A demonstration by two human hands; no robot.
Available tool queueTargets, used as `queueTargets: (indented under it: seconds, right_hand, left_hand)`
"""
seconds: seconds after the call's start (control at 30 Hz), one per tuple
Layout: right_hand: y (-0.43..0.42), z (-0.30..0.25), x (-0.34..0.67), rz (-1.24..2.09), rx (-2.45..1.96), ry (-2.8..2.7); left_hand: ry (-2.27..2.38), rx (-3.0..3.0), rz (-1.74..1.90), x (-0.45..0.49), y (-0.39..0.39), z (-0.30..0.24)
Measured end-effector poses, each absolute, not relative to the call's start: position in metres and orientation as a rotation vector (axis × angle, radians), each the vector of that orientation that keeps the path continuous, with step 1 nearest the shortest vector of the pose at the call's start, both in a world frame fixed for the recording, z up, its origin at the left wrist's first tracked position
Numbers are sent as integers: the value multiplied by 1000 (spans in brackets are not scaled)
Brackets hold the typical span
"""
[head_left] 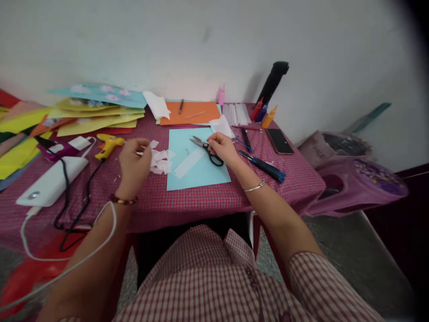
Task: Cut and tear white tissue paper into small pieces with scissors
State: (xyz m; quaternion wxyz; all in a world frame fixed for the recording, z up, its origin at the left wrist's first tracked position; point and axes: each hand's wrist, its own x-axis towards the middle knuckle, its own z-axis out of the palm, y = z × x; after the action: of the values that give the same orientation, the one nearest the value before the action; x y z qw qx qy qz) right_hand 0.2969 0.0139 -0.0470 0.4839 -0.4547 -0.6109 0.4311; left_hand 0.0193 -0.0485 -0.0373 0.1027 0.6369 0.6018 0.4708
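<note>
My right hand (224, 150) is closed on black-handled scissors (205, 147), whose blades point left over a light blue paper sheet (197, 170). A white paper strip (188, 163) lies on that sheet just below the scissors. My left hand (133, 166) hovers left of the sheet with its fingers pinched on a small white paper piece (140, 153). Several white paper scraps (161, 162) lie between my hands on the red checked tablecloth (187, 199).
A yellow glue gun (107, 145), a white power bank (50, 183) and cables lie at left. Coloured sheets (90, 112) are stacked at back left. An orange sheet (191, 112), glue bottles (264, 114), a phone (279, 141), pens (264, 166) and a pink bag (355, 183) are at right.
</note>
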Motion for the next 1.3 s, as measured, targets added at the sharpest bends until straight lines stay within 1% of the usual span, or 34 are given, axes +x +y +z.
queueTargets:
  seconds: [0.07,0.13,0.2,0.27,0.33,0.5,0.73,0.9,1.03,1.13,1.3]
  right_hand:
    - [7,-55,306,994,-1159,-1522]
    - [3,-64,311,936,-1198,-1549]
    - [2,-73,312,906,-1199,-1557]
    - [3,-78,311,893,-1183,-1566]
    - [4,-82,311,876,-1171,-1579]
    - [4,-84,313,835,-1161,-1605]
    - [2,-84,312,808,-1172,-1591]
    - [4,-87,311,809,-1173,-1570]
    - [5,-88,310,834,-1170,-1559]
    - [4,-86,311,848,-1184,-1552]
    - [2,-85,313,837,-1193,-1560]
  left_hand:
    - [1713,2053,1242,29,-69,-46]
    - [1607,2446,865,34,-80,-55]
    - [1563,2705,528,32,-79,-61]
    - [1563,2802,314,27,-69,-63]
    - [1565,2826,201,18,-55,-61]
    - [1692,2803,141,-12,-23,-53]
    - [1918,2671,282,-40,-12,-47]
    - [1811,2666,383,-15,-6,-25]
    - [1711,2639,252,16,13,-22]
    - [1796,2554,184,28,28,-30]
    - [2023,2383,239,27,38,-45]
